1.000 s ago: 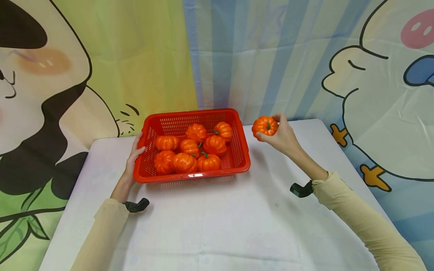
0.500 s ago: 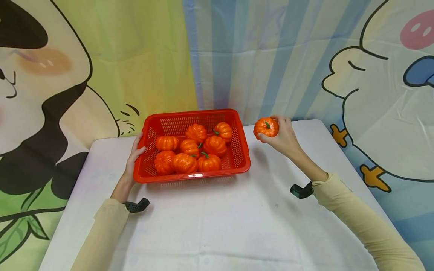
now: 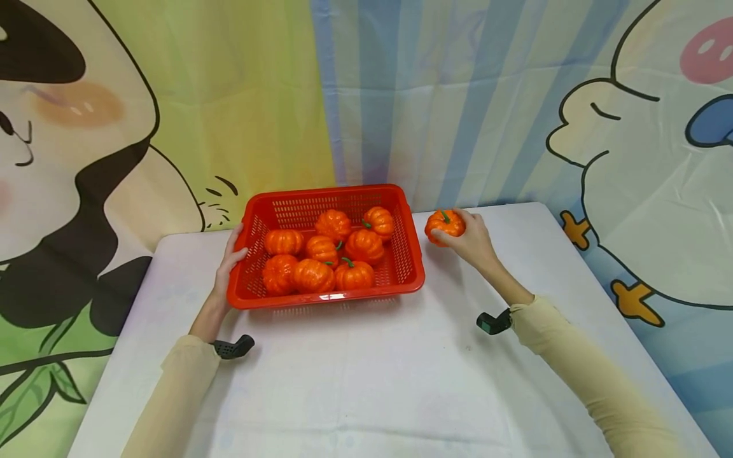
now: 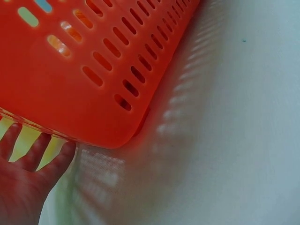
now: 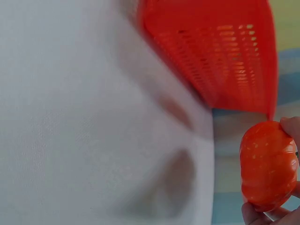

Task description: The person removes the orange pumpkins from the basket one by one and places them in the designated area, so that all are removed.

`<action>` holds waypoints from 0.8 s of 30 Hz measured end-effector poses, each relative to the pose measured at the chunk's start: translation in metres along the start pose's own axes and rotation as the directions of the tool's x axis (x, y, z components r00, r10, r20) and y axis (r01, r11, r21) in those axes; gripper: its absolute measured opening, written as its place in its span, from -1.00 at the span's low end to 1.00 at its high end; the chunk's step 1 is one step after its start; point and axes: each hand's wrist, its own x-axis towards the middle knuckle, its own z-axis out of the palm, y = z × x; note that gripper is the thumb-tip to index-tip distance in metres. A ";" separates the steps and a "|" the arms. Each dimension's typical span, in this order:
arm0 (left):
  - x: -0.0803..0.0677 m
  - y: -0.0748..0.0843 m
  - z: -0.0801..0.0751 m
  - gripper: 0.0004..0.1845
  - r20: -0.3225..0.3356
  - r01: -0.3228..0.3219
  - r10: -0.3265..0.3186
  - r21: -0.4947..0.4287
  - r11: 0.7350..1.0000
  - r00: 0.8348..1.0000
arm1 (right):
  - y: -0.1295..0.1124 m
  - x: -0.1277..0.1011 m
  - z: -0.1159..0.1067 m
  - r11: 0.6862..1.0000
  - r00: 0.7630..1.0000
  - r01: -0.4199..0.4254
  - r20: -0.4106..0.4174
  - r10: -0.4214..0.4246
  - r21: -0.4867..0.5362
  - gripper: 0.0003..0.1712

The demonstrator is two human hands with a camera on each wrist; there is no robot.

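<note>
In the head view, my left hand point(image 3: 223, 270) is at the left end of a red plastic basket point(image 3: 413, 254), its thumb at the rim. The left wrist view shows straight, spread fingers point(image 4: 33, 157) touching the basket's outer wall point(image 4: 70, 93). Several small orange pumpkins point(image 3: 363, 247) with green stems lie inside. Just right of the basket, my right hand point(image 3: 476, 240) grips another pumpkin point(image 3: 441, 224) between thumb and fingers. The right wrist view has this pumpkin point(image 5: 267, 164) off the table, its shadow lying apart from it.
A white cloth covers the table point(image 3: 355, 375). Behind its far edge hangs a printed curtain point(image 3: 401, 95) with cartoon animals. Small black wrist devices, left point(image 3: 235, 347) and right point(image 3: 494, 322), stick out over the cloth.
My right hand has lowered the pumpkin slightly and brought it a little nearer to me, still beside the basket. The left hand and the pumpkins in the basket hold their places.
</note>
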 end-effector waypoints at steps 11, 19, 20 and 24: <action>-0.002 0.002 0.001 -0.38 0.003 -0.014 0.014 -0.021 1.000 1.000 | 0.019 0.031 0.031 0.997 0.997 -0.082 -0.003 0.082 0.006 -0.09; -0.001 0.001 0.003 -0.37 0.001 -0.018 0.018 -0.025 1.000 1.000 | 0.023 0.038 0.045 0.991 0.991 -0.132 0.015 0.132 0.013 -0.07; -0.001 0.001 0.003 -0.37 -0.001 -0.015 0.015 -0.023 1.000 1.000 | 0.024 0.038 0.047 0.989 0.989 -0.146 0.021 0.146 0.018 -0.07; -0.001 0.001 0.002 -0.37 -0.004 -0.012 0.012 -0.022 1.000 1.000 | 0.024 0.037 0.051 0.985 0.986 -0.167 0.027 0.166 0.048 -0.05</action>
